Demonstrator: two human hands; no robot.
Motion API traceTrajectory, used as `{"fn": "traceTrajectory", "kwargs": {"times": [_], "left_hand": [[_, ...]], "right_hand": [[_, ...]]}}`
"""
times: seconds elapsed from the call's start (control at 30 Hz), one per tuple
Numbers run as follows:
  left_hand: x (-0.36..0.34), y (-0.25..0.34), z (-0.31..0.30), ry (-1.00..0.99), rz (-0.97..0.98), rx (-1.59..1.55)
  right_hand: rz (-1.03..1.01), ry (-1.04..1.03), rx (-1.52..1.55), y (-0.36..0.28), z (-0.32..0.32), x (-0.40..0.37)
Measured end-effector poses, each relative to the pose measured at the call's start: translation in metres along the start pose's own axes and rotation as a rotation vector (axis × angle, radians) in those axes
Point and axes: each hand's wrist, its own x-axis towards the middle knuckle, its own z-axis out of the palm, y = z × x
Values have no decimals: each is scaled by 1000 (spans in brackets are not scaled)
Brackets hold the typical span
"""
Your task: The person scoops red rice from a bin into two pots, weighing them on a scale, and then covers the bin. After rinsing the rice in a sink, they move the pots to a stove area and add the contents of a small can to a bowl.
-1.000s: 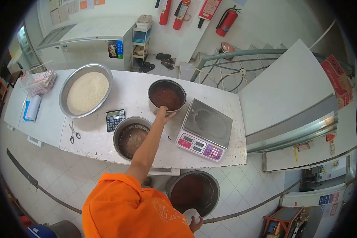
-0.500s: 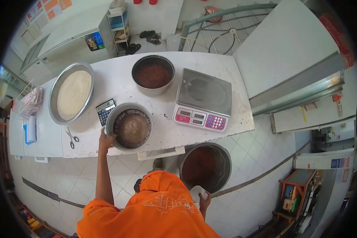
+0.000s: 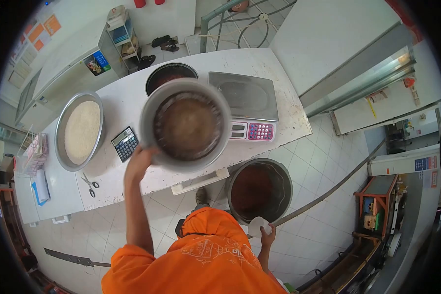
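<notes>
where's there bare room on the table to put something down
The table has bare patches between the bowl, calculator and back pot, between the scissors and left hand, and right of the scale. Mid-table is crowded: the held pot overlaps the back pot and scale in this view.

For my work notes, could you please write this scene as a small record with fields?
Left hand: grips pot at its edge, raised above table
Right hand: holds white item, shape unclear, at tub rim
On table: scale, calculator, scissors, basin of pale grains
Rear pot: on table, partly hidden by the raised one
On floor: tub with reddish-brown matter
</notes>
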Motion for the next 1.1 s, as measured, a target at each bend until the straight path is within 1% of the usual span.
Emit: {"fn": "traceTrajectory", "kwargs": {"times": [0.03,0.07,0.1,0.13,0.17,0.23,0.3,0.33,0.37,0.4,0.43,0.5,0.53,0.57,0.63,0.7,0.77,0.83,0.87,0.9,0.93,0.97,1.03,1.07,1.1], "left_hand": [[9,22,26,-88,80,-5],[37,26,46,-154,70,-76],[54,42,73,-224,102,-89],[85,44,98,-305,126,-217],[110,47,119,-432,219,-368],[150,57,159,-498,169,-415],[165,73,194,-412,121,-344],[178,71,204,-416,126,-331],[190,66,216,-349,140,-338],[188,66,227,-288,151,-348],[186,65,233,-305,152,-343],[177,61,233,-244,181,-316],[168,59,231,-235,133,-280],[153,51,239,-246,133,-277],[123,21,259,230,357,-214],[119,-52,292,288,523,-88],[71,-81,318,-267,114,-366],[65,-112,352,-574,-277,-374],[65,-125,369,-578,-286,-379],[70,-134,385,-529,-268,-366],[73,-137,396,-483,-249,-352],[78,-138,405,-490,-255,-352],[94,-136,429,-422,-372,-557],[101,-140,441,-382,-315,-615],[103,-135,448,-390,-320,-617]], "right_hand": [[-16,2,-7,3,3,-2],[-31,4,-15,5,4,-4],[-29,7,-12,7,4,-7],[-56,22,34,9,4,-10],[-83,37,82,12,5,-14],[-60,30,75,26,2,-15],[-31,15,71,30,6,-18],[-13,14,72,25,3,-20],[7,18,71,22,1,-23],[22,33,89,25,-1,-25],[31,48,95,28,-2,-28],[26,70,185,35,-2,-31],[33,82,190,41,-1,-34],[38,99,191,47,-2,-37],[44,116,192,55,-4,-46],[52,169,252,60,-5,-57],[72,197,256,54,-6,-67],[98,229,249,48,-13,-80],[102,228,251,44,-15,-83],[103,227,256,41,-17,-85],[87,255,206,48,-17,-85],[91,261,201,54,-18,-87],[123,249,361,60,-21,-91],[125,260,356,60,-24,-95],[123,277,321,56,-27,-103]]}}
